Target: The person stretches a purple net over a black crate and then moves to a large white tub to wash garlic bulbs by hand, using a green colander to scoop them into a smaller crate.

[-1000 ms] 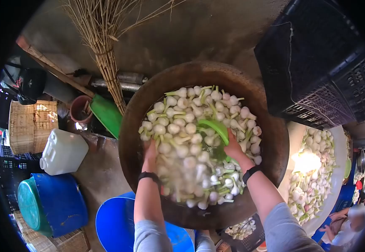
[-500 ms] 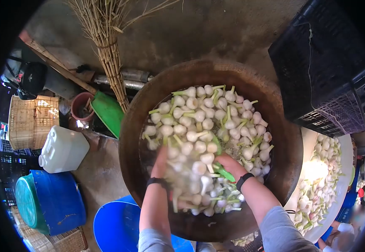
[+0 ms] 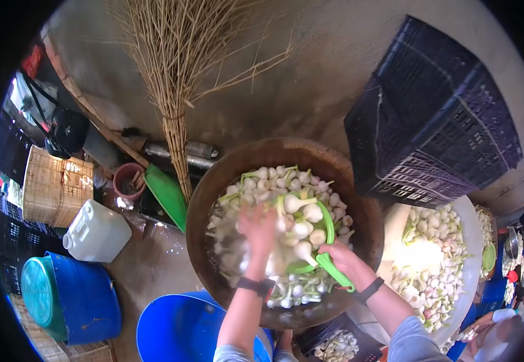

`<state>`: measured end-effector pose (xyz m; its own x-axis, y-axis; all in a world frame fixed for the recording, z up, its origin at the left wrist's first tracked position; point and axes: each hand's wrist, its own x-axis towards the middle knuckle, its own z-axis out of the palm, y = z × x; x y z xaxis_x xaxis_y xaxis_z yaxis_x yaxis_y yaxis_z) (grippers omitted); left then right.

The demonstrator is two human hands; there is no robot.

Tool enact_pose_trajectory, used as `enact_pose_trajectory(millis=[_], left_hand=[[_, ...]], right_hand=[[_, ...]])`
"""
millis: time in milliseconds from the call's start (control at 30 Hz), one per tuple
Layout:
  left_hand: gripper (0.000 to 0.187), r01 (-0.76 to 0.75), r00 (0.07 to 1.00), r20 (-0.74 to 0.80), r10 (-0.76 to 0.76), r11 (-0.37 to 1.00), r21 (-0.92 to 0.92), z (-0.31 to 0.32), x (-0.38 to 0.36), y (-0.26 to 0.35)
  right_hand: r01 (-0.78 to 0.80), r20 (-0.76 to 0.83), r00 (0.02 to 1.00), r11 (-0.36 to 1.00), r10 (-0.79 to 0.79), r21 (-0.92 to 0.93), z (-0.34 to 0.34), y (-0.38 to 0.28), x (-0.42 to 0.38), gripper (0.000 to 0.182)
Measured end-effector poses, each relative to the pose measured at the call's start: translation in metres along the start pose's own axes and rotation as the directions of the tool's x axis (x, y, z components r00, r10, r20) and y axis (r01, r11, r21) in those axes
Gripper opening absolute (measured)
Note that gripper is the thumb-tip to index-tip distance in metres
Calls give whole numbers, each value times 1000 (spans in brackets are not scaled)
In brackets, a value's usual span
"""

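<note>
A large round brown pan (image 3: pixel 286 148) holds cloudy water and many white bulbs with green stems (image 3: pixel 262 181). My right hand (image 3: pixel 341 258) is wrapped round the handle of a green scoop (image 3: pixel 329 226), whose rim shows above the water at the pan's right side with several bulbs in it. My left hand (image 3: pixel 258 229) is over the bulbs left of the scoop, its fingers apart and touching or just above them; steam or glare blurs this area.
Dark crates (image 3: pixel 437 114) stand at the upper right, beside a white tub of bulbs (image 3: pixel 470 253). A blue tub (image 3: pixel 177 326) is below left. A twig broom (image 3: pixel 176 130), green shovel (image 3: pixel 164 196) and white jug (image 3: pixel 97 232) are at left. A co-worker (image 3: pixel 494 332) sits far right.
The green scoop has come up out of the bulbs with some in it. My left hand has risen out of the water and moved up. The whole view has shifted.
</note>
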<state>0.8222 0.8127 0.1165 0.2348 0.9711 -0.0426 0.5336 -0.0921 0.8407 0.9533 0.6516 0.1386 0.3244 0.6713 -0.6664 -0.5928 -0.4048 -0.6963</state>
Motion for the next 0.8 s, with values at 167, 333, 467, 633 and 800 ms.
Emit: enact_pose_trajectory(millis=[167,333,467,633,800], left_hand=[[36,-240,968,-72,241,970,28,-26,-34,76],[31,-397,909,-122,398,917,34,-34,-93,124],[30,-489,872,-43,487,871,-52,-54,-180,179],[32,-523,825,131,550,830,-191,-51,-336,212],[32,-413,762,399,510,857,-308,-22,-504,194]], right_hand=[[93,-60,994,990,-87,107,-8,2,-57,39],[146,-62,989,962,-136,231,-38,18,-131,41],[286,-277,936,928,-217,239,-56,34,-236,35],[315,-427,882,922,-198,224,-146,131,-382,37],[388,-583,799,869,-150,307,-160,210,-538,51]])
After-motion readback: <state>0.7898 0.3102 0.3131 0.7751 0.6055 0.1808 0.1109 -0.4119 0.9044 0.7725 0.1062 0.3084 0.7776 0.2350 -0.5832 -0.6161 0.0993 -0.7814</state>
